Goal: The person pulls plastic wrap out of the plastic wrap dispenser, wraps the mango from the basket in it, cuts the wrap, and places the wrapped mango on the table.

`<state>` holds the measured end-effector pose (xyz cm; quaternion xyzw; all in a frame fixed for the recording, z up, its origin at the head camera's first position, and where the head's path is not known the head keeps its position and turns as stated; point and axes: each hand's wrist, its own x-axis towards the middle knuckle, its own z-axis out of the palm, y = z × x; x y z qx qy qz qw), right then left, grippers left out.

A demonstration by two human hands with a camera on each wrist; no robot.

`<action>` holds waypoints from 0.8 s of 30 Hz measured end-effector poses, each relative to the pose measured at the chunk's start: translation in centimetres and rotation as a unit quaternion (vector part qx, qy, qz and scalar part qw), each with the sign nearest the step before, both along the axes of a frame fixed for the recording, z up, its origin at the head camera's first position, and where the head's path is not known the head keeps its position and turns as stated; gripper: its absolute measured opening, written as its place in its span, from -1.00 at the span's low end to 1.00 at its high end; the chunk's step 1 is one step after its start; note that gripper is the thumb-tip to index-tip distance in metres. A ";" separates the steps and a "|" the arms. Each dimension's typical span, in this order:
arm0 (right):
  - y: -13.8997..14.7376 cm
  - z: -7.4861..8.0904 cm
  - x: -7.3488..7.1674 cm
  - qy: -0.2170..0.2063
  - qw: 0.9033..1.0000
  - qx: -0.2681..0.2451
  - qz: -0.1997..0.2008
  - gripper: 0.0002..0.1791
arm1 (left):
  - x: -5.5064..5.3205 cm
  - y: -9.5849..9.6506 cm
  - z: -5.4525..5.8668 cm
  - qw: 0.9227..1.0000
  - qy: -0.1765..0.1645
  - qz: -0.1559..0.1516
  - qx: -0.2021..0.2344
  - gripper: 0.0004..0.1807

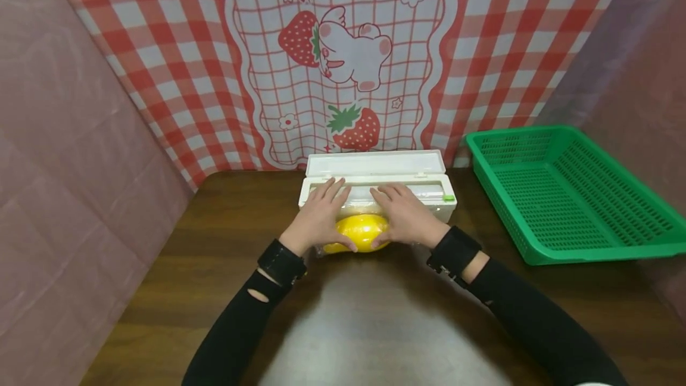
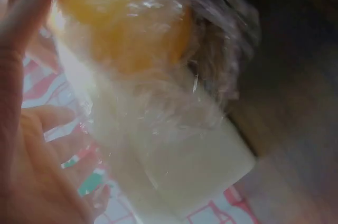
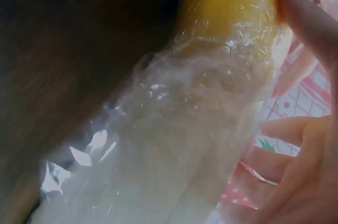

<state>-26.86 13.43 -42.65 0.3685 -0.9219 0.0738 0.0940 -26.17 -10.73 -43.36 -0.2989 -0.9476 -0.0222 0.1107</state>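
A glossy yellow, rounded oblong thing (image 1: 362,231), its kind not shown, lies against the near side of a white cling film dispenser (image 1: 446,212). Clear cling film (image 3: 174,92) covers it and trails in wrinkles at both ends. My left hand (image 1: 320,219) is at its left end, thumb along its near side, fingers stretched over the dispenser. At the other end, my right hand (image 1: 409,219) mirrors this, its thumb touching the yellow surface. Both wrist views show spread, fairly straight fingers. The dispenser's lid (image 1: 375,163) is raised, with the film roll (image 1: 423,190) visible inside.
A green slider (image 1: 448,198) sits at the dispenser's right end. To the right stands a green perforated basket (image 1: 527,237). A red checked strawberry cloth (image 1: 354,52) hangs behind the brown wooden table (image 1: 225,243). Both wrists wear black straps.
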 end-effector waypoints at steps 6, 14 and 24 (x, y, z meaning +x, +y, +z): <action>-0.1 0.0 0.2 0.000 1.000 -0.012 -0.004 0.09 | 0.0 0.2 -0.6 0.999 0.027 -0.017 0.003 0.24; -0.1 -0.5 1.2 0.040 0.998 -0.047 0.009 -0.14 | 1.2 0.2 -1.1 0.996 0.066 -0.038 0.038 -0.02; -0.3 -1.0 1.8 0.066 0.992 -0.086 0.058 -0.48 | 1.9 0.3 -1.4 0.993 0.081 -0.055 0.070 -0.25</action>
